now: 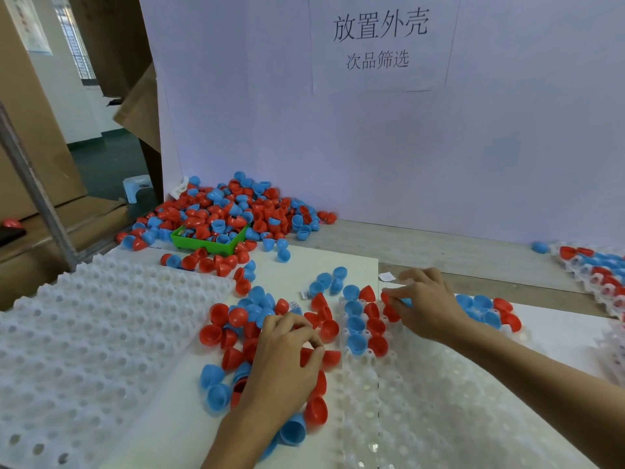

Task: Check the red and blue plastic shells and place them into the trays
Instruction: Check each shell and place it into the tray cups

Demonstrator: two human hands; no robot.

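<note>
A factory sorting station: heaped plastic shells [233, 211] against a white board [406, 147] bearing a printed work sign [378, 38], cardboard cartons [30, 130] left of it.

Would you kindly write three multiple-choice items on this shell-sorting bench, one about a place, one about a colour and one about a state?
1. Where does the green bin sit?
A. at the front edge of the big shell pile by the white backboard
B. on the tray under the right hand
C. on the floor

2. Which colours are the shells in the working tray?
A. green and white
B. red and blue
C. only red

3. What is the right hand doing?
A. resting flat and empty
B. holding the green bin
C. pinching a red shell over the tray

Answers: 1 A, shells heap around and into it; 2 B, blue and red columns alternate; 3 C, fingertips close on the red shell.
</note>
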